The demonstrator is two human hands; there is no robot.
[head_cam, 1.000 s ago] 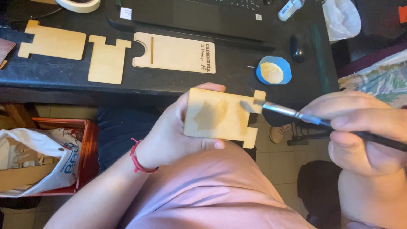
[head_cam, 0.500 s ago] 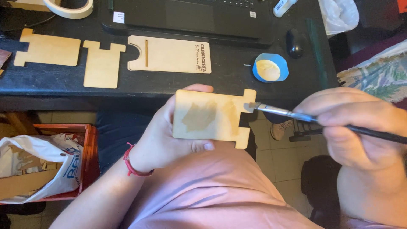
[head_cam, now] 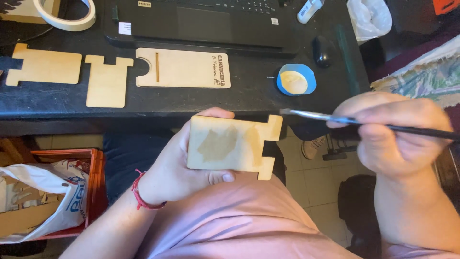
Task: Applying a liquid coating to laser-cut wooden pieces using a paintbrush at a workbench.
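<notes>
Head view, looking down over our lap and the edge of a black desk [head_cam: 239, 98]. In the middle of the frame our left hand [head_cam: 179, 165] grasps a small notched plywood panel [head_cam: 230, 144] — fingers behind it, thumb curled over its lower edge. The panel is held flat to the camera, below the desk edge, and a darker damp patch shows near its centre. A red cord bracelet [head_cam: 141, 194] circles that wrist.

At the right of the frame our right hand [head_cam: 395, 134] is clenched around a thin black-handled paintbrush [head_cam: 364, 122]. The brush lies nearly level, its bristle tip pointing left and stopping just beside the panel's upper right corner, apart from the wood.

On the desk, across the upper part of the frame, lie three more plywood pieces: a notched panel [head_cam: 45, 66] at far left, a smaller tabbed piece [head_cam: 108, 81] next to it, and a long slotted board [head_cam: 184, 68] with dark lettering. To the right of these sits a small blue lid [head_cam: 297, 80] holding pale liquid, with a black mouse [head_cam: 323, 50] just above it. A laptop [head_cam: 201, 21] fills the top centre — a roll of masking tape [head_cam: 64, 14] is at upper left. At lower left, a red crate [head_cam: 93, 192] holds a white plastic bag [head_cam: 43, 201].
</notes>
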